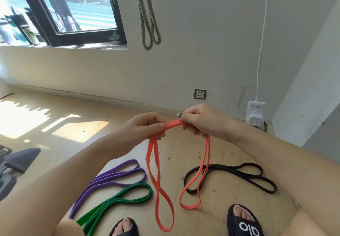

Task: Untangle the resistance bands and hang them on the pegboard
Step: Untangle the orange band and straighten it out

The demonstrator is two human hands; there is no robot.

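Note:
Both hands hold an orange resistance band (156, 176) folded over at chest height. My left hand (145, 127) pinches its left end and my right hand (198, 120) pinches the right, with a short flat stretch between them. Two orange loops hang down toward the floor. On the wooden floor lie a purple band (110, 178) at the left, a green band (119, 201) beside it, and a black band (237, 173) at the right. A grey band (149, 23) hangs on the white wall above. No pegboard is in view.
My two feet in black slippers (242, 223) stand at the bottom edge. A white plugged-in device (255, 114) with a cable sits by the wall at right, near a wall socket (200, 94). A window (73, 11) is upper left; dark exercise equipment (16, 164) is at left.

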